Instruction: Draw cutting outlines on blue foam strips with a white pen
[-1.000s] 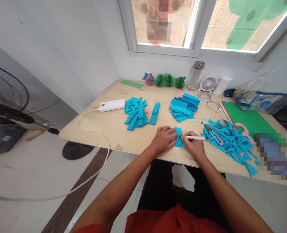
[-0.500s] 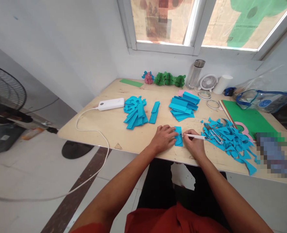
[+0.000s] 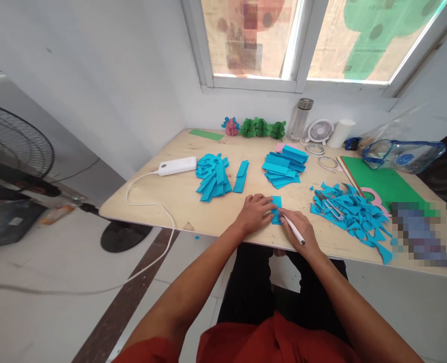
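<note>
Left hand (image 3: 254,214): flat, pressing blue paper piece (image 3: 276,209) at worktop (image 3: 178,201) front edge | Right hand (image 3: 299,233): gripping white pen (image 3: 293,229), tip on paper | Blue scraps (image 3: 354,217) and scissors (image 3: 327,204) just right.

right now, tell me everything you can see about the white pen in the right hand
The white pen is a slim, plain white stick, plastic by its look, with a dark end pointing back toward the person. The right hand grips it, tilted. Its tip meets the small blue paper piece, which lies flat near the table's front edge, with the left hand pressing on it.
</note>
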The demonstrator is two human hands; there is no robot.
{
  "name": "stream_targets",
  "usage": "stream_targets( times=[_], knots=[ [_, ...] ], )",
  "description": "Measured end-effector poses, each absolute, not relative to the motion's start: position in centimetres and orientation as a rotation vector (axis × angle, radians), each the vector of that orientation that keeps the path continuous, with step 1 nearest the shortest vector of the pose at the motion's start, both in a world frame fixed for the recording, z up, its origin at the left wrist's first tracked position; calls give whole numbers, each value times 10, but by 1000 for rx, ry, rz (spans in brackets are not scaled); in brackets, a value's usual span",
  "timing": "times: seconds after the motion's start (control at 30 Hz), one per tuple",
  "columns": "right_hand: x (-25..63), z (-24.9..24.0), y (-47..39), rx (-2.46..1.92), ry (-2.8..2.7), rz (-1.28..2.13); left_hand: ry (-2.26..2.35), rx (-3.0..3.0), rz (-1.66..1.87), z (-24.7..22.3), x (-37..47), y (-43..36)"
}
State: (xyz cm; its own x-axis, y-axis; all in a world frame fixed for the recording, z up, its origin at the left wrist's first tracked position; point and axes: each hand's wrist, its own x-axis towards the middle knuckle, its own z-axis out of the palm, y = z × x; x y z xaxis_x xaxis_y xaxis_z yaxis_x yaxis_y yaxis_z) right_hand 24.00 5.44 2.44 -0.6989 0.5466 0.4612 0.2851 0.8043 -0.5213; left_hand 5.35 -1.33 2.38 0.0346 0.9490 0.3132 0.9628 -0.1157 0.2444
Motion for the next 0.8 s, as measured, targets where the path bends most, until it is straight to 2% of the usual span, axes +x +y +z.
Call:
stream_targets(
  times=[0.17, 0.8],
  knots=[
    [239, 22, 53, -583, -2411, 426, -2095, -2241, -617, 25, 54, -13],
    [238, 26, 51, -592, -2424, 406, -2088, -2284, -520, 34, 54, -13]
  ],
)
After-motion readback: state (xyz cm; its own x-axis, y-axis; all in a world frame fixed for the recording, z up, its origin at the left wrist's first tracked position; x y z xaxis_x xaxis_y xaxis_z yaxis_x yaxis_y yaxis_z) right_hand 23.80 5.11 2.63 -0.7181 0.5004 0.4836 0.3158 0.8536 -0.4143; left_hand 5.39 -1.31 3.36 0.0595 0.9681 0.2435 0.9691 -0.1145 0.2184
